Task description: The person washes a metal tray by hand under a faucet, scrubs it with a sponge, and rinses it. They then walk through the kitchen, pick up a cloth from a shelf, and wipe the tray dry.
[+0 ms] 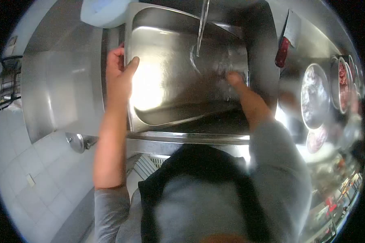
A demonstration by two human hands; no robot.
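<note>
A deep rectangular steel pan [178, 81] is tilted inside the sink [261, 40]. My left hand [121, 73] grips the pan's left rim, thumb on the inner side and fingers curled behind it. A stream of water [202, 30] falls from above into the pan and spreads across the bottom. My right hand [234, 77] is down at the pan's far right end, in or close to the splashing water. Its fingers are blurred, so whether it holds anything does not show.
Right of the sink lie a cleaver [286, 42] with a red handle, a steel bowl [314, 95] and a container of red meat [343, 83]. A whitish tub [103, 12] stands behind the pan. A steel counter [65, 89] extends left.
</note>
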